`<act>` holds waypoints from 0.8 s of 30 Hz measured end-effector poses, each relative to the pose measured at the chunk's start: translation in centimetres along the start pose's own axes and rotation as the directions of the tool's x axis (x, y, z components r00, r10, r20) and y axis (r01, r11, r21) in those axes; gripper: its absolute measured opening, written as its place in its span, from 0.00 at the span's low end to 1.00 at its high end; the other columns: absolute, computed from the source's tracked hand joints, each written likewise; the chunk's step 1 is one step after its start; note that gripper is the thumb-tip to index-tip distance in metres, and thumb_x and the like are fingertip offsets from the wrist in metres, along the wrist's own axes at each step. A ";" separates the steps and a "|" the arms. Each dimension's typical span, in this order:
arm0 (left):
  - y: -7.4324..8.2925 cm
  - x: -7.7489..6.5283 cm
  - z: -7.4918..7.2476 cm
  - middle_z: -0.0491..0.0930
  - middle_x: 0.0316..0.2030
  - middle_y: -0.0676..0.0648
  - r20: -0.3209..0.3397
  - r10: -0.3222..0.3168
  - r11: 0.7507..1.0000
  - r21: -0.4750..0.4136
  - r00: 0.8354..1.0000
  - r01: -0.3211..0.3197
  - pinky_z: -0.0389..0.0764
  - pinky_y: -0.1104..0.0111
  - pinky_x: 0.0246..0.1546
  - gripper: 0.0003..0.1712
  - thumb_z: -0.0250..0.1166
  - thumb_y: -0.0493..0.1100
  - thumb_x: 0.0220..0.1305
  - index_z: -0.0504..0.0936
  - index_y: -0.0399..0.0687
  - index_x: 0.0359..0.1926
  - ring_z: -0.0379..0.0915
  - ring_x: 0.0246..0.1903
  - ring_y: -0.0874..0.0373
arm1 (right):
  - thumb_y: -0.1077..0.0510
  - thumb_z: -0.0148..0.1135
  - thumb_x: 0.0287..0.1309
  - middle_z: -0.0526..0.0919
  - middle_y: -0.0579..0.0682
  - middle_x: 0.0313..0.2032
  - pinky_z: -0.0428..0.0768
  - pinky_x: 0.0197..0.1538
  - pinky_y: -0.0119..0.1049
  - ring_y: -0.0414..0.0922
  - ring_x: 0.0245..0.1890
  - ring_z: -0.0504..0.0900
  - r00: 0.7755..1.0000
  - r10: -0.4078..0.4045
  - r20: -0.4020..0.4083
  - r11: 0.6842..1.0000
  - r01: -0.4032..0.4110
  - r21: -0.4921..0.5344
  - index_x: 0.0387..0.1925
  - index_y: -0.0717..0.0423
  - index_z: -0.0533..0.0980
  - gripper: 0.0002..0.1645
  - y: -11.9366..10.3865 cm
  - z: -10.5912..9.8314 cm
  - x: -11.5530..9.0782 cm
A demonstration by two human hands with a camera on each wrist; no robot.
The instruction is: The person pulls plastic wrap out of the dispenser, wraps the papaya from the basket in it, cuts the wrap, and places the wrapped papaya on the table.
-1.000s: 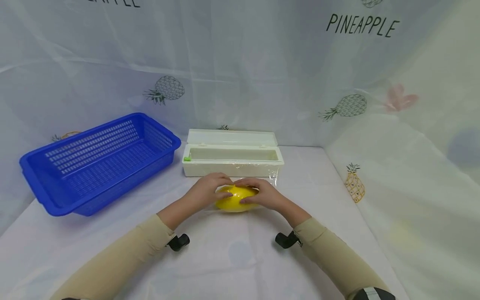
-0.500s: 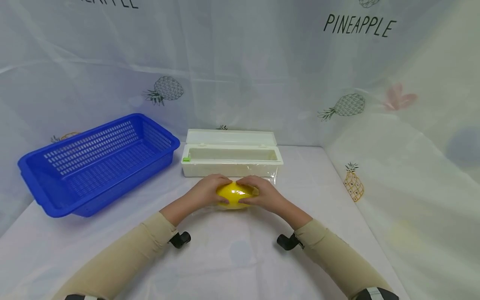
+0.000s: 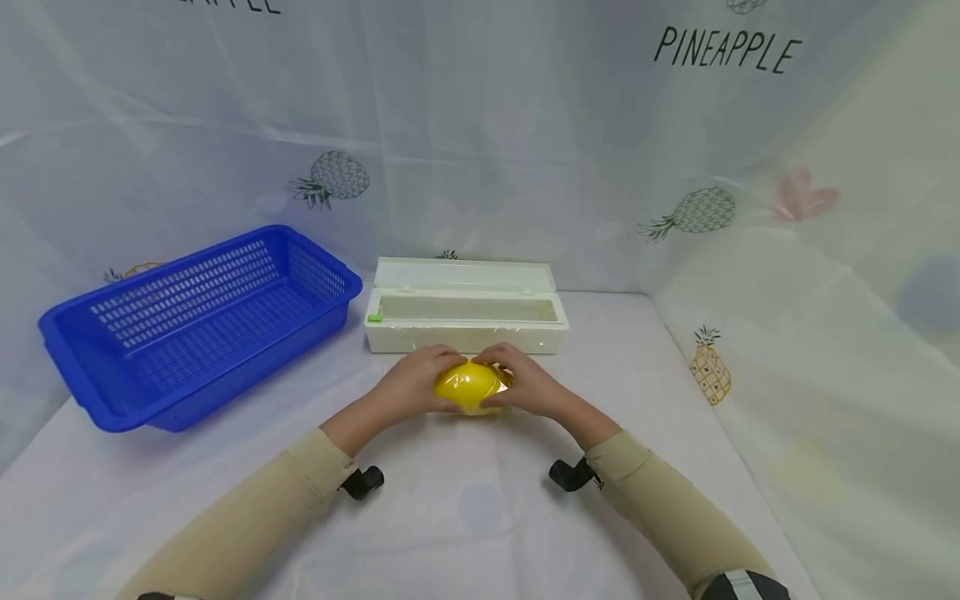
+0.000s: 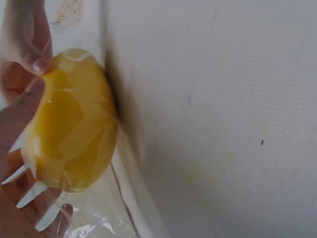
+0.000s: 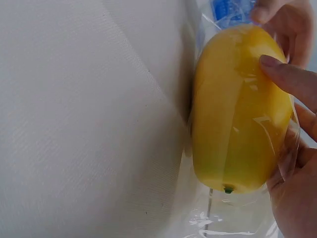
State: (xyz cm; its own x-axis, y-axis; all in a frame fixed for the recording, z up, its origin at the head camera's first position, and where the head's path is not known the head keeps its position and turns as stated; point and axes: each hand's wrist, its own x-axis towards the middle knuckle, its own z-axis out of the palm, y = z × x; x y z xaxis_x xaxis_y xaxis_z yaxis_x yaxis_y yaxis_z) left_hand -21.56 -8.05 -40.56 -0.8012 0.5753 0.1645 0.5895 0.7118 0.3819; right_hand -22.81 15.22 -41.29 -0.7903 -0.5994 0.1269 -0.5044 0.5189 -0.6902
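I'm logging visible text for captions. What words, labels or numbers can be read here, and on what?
"PINEAPPLE": printed in black on the backdrop cloth, upper right.
Cut-off black letters at the top left edge of the same cloth: too cropped to read.
The white box, blue basket and wrapped yellow fruit show no readable text.

Glossy clear film point(image 5: 277, 148) wraps the smooth yellow fruit point(image 3: 470, 386) on matt woven cloth point(image 5: 89, 124).

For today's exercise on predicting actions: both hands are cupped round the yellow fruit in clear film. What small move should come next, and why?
Probably smoothing the loose film under the yellow fruit. The left hand and right hand already hold it from both sides on the table, and the film clings over the top while crumpled slack shows at its stem end.
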 end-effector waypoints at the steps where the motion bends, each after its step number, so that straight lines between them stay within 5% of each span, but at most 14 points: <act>1: -0.1 0.2 0.2 0.74 0.59 0.46 0.011 -0.017 1.000 -0.017 1.000 0.017 0.69 0.54 0.61 0.42 0.79 0.55 0.47 0.76 0.45 0.61 0.68 0.58 0.48 | 0.58 0.77 0.48 0.73 0.51 0.57 0.71 0.62 0.47 0.49 0.58 0.71 1.000 0.005 -0.001 1.000 -0.005 -0.006 0.59 0.57 0.74 0.35 0.0 -0.1 0.0; 8: -1.1 1.4 0.7 0.73 0.59 0.44 0.069 -0.101 0.984 -0.142 0.992 0.110 0.68 0.54 0.62 0.42 0.81 0.45 0.45 0.74 0.42 0.62 0.68 0.58 0.48 | 0.54 0.80 0.44 0.73 0.51 0.59 0.67 0.64 0.49 0.51 0.61 0.69 0.999 0.002 -0.037 0.994 -0.005 -0.108 0.60 0.58 0.72 0.41 -0.4 -0.4 0.1; 15: -1.8 1.7 -0.2 0.73 0.60 0.43 0.127 -0.192 0.943 -0.250 0.973 0.218 0.68 0.53 0.62 0.43 0.80 0.43 0.47 0.72 0.42 0.65 0.69 0.58 0.47 | 0.55 0.81 0.41 0.76 0.51 0.54 0.72 0.59 0.46 0.49 0.55 0.72 0.999 0.039 0.026 0.994 -0.036 -0.102 0.58 0.56 0.74 0.40 0.1 -0.4 1.8; 20: -1.7 1.9 -0.2 0.64 0.67 0.44 0.093 -0.154 0.976 -0.140 0.984 0.166 0.61 0.51 0.66 0.46 0.80 0.49 0.46 0.71 0.47 0.66 0.61 0.65 0.45 | 0.56 0.80 0.43 0.76 0.50 0.53 0.74 0.57 0.44 0.48 0.52 0.73 0.996 0.065 0.065 0.995 -0.059 -0.084 0.57 0.57 0.74 0.38 0.4 -1.0 2.6; 24: -1.8 2.1 0.2 0.67 0.65 0.44 0.073 -0.112 0.986 -0.114 0.991 0.120 0.62 0.50 0.65 0.45 0.81 0.47 0.45 0.72 0.45 0.64 0.62 0.63 0.45 | 0.56 0.78 0.47 0.75 0.51 0.57 0.72 0.60 0.44 0.48 0.55 0.73 0.991 0.094 0.095 0.992 -0.086 -0.091 0.60 0.57 0.73 0.38 0.2 -1.4 2.9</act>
State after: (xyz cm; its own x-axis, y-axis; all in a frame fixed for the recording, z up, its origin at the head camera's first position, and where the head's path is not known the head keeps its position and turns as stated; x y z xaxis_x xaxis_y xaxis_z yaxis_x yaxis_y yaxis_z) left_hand -24.30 -8.09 -41.09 -0.8525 0.5199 0.0539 0.4737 0.7248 0.5004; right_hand -25.73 14.43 -40.08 -0.7978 -0.6028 -0.0066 -0.4644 0.6215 -0.6310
